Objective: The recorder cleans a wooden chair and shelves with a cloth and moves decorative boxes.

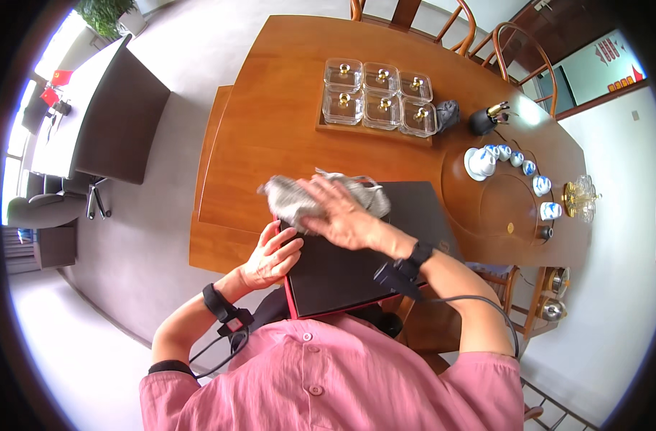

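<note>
A flat black box [364, 266] with a red side lies at the near edge of the wooden table, partly over my lap. My right hand [342, 215] presses a crumpled grey cloth [292, 202] onto the far left part of its top, the cloth bunched around the fingers. At the box's left edge my left hand [270, 257] grips the rim, fingertips curled over the top. Both wrists wear black bands with small devices and cables.
Several lidded glass containers [382, 100] stand on a wooden tray [371, 134] farther back. Right of them are a dark crumpled cloth [448, 113], a black tool pot [484, 122], blue-and-white cups [542, 185] and a glass-cup rack [580, 197]. A dark desk [123, 118] stands left.
</note>
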The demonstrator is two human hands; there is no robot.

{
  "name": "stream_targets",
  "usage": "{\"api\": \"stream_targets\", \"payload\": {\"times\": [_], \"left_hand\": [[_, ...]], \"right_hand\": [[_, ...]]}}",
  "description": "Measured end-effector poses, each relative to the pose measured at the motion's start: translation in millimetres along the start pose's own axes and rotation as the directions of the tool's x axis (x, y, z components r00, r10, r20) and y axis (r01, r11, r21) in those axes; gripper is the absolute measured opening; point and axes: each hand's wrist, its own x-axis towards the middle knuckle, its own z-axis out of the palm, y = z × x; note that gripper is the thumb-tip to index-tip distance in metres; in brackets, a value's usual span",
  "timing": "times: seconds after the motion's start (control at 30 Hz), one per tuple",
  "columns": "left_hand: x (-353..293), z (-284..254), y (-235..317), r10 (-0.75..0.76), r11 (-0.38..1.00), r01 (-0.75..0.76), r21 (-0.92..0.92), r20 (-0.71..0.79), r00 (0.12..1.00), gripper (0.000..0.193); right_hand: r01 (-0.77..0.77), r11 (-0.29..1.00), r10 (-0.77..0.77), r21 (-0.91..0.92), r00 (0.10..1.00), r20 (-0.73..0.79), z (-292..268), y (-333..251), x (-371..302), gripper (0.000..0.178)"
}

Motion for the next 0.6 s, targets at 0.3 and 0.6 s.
{"api": "stream_targets", "payload": {"times": [0.3,0.6], "left_hand": [[10,-9,3,-0.013,0.999,0.016,-0.049,0.044,0.999,0.036],[-21,7,13,-0.162,0.986,0.164,-0.007,0.124,0.979,0.042]], "right_hand": [[-0.566,0.795,0.522,-0.217,0.821,-0.231,-35,107,-96,0.06],[0.022,1.0,-0.018,-0.017,0.977,0.211,11,-27,6,0.067]]}}
